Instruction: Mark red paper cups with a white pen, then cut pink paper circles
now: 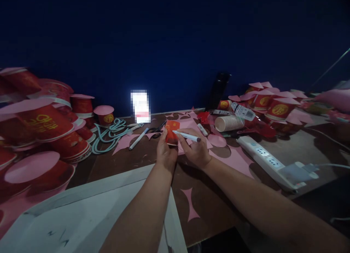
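Observation:
My left hand [165, 148] is closed around a red paper cup [172, 131] with a gold mark, held over the middle of the table. In my right hand [197, 149] is a white marker [188, 136], its tip end at the side of the cup and its dark end pointing right. Pink paper scraps [218, 140] with round cut-outs lie beneath and beside my hands. Left of the cup is a second white marker [139, 138], flat on the table. Dark-handled scissors [156, 135] lie just behind my left hand, partly hidden.
Red cups topped with pink discs crowd the left [49, 118] and back right [280, 108]. A power strip [262, 160] with a plugged-in charger, a stack of paper cups [229, 123], a coiled cable [108, 138], a lit screen [140, 106] and a white board [90, 213] surround me.

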A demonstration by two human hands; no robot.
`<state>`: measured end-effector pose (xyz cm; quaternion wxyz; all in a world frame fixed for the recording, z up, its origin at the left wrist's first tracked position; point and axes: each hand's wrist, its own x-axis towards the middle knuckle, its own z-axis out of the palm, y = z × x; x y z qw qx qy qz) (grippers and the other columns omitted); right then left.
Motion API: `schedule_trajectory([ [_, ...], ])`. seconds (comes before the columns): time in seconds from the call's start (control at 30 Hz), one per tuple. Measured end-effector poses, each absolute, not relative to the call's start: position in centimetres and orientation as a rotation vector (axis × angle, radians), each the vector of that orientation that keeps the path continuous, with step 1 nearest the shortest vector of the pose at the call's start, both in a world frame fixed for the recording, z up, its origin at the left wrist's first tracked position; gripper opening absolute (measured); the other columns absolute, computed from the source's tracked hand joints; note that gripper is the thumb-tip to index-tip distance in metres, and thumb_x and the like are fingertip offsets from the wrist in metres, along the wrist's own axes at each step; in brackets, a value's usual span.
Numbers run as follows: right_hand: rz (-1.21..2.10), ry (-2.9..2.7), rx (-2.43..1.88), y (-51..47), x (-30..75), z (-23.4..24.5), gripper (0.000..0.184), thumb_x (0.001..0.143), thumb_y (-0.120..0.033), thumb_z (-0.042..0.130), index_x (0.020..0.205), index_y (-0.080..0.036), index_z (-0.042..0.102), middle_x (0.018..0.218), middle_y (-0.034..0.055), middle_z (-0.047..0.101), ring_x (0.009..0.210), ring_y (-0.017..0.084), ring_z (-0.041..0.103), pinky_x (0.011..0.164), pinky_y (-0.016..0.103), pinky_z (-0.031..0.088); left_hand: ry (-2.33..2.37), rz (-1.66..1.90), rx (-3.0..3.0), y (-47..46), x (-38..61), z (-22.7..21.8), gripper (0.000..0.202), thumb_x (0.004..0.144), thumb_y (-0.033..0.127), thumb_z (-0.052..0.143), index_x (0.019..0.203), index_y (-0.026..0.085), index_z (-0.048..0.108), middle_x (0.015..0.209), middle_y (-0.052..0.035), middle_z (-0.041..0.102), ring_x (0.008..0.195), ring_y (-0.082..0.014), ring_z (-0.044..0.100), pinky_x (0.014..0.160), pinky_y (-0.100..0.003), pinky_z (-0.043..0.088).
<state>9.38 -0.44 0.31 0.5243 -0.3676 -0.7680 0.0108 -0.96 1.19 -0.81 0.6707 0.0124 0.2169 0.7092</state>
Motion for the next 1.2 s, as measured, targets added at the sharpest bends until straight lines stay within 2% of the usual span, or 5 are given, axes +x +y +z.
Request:
schedule_trajectory([
  [0.43, 0.045, -1.830, -0.907, -0.48, 9.53, 0.32, 0.018, 0.088, -0.027, 0.053, 0.102, -0.023, 0.065, 0.099, 0.0044, 0.070, 0.093, 0.018, 0.064, 0.086, 0.035, 0.050, 0.473, 1.614, -0.014, 0.91, -1.08, -0.19, 0.010, 0.083, 0.019, 0.055, 0.085, 0.015, 0.065, 0.079, -0.0023, 0.069, 0.070, -0.0098, 0.064, 0.076, -0.022, 0.050],
  [0.8, 0.027, -1.822, -0.893, -0.40, 9.56, 0.28, 0.018, 0.088, -0.026, 0.054, 0.102, -0.022, 0.064, 0.098, 0.0044, 0.070, 0.092, 0.018, 0.064, 0.086, 0.035, 0.050, 0.447, 1.628, 0.027, 0.91, -1.06, -0.26, 0.014, 0.084, 0.020, 0.054, 0.093, 0.016, 0.064, 0.082, -0.0027, 0.071, 0.070, -0.0099, 0.065, 0.076, -0.022, 0.050],
  [1.2, 0.066, -1.798, -0.899, -0.48, 9.43, 0.31, 0.017, 0.087, -0.027, 0.055, 0.101, -0.023, 0.064, 0.097, 0.0040, 0.069, 0.090, 0.018, 0.064, 0.085, 0.035, 0.051, 0.470, 1.647, -0.019, 0.84, -0.96, 0.08, 0.012, 0.086, 0.020, 0.053, 0.089, 0.015, 0.064, 0.077, -0.0018, 0.070, 0.068, -0.0087, 0.064, 0.075, -0.020, 0.050],
])
